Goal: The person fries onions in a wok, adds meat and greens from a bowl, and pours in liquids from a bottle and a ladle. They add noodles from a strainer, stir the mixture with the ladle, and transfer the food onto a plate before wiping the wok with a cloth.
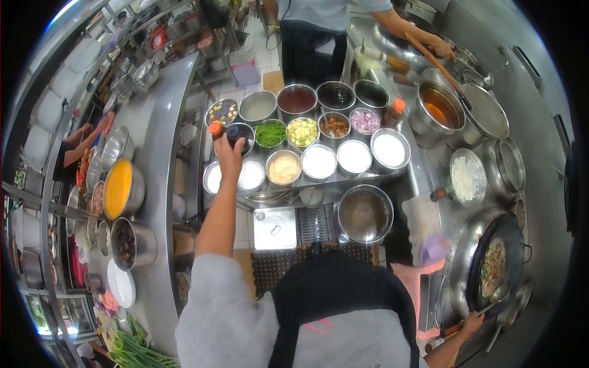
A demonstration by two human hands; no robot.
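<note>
Stretched forward, my left hand (229, 154) is closed around a dark-capped bottle (233, 132) at the left end of the seasoning rack. An orange-capped bottle (215, 129) stands right beside it. At the lower right, my right hand (471, 322) grips the handle of a ladle (499, 293). The ladle's bowl rests at the near edge of the food in a black wok (516, 242). Chopped food (492, 268) with green and light bits lies in that wok. Close to my left hand are pots of white powder (251, 174) and chopped green onion (270, 133).
A co-worker (319, 18) stands across the rack, one arm over the stove. A pot of brown liquid (365, 214) sits before me. At right are an oil pot (440, 110) and a strainer (468, 176). The left steel counter (161, 129) holds a yellow-filled bowl (118, 189).
</note>
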